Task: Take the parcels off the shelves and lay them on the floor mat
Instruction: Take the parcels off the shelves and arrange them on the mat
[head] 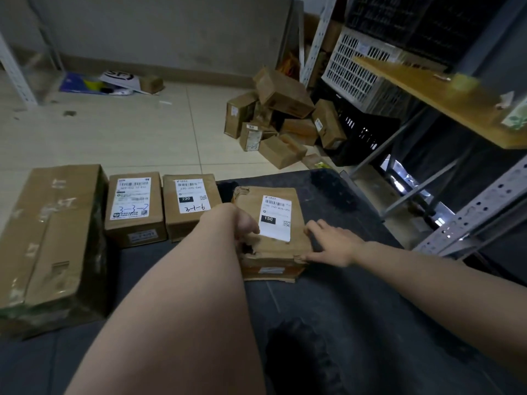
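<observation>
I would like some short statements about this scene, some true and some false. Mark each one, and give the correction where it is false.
1. The torn parcel, labelled 150, lies on the dark mat. True.
2. The parcel marked 220 stands on the wooden shelf. False: it lies on the mat, in the row left of the torn parcel.
3. The left hand and the right hand both touch the torn parcel. True.
4. The pile of boxes lies on the mat. False: it lies on the tiled floor beyond the mat.
</observation>
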